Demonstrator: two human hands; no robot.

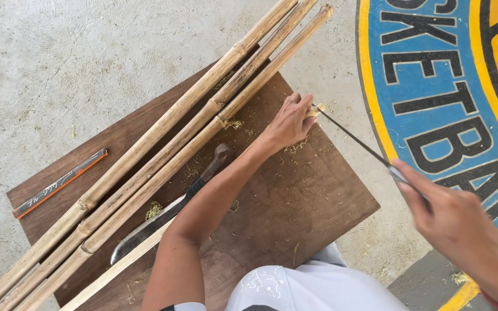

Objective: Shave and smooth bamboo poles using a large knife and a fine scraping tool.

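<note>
**Bamboo strip held down and cut with a thin blade**

Bamboo strip (313, 111) lies under the left hand (286, 124), whose fingers press together on its end; it looks light, stiff and splintery, best gripped beside the cut. Left of this hand lie 3 bamboo poles (162, 158) and 1 machete (168, 210). The right hand (462, 227) is closed around 1 thin blade (353, 138).

Bright, even daylight fills the view from the head camera, with no harsh glare. Shadows are soft and short, falling just beneath the bamboo poles (162, 150) on the brown surface (295, 201). The right hand (462, 230) is blurred by motion. The left hand (286, 124) and the concrete floor (59, 63) look sharp.
</note>
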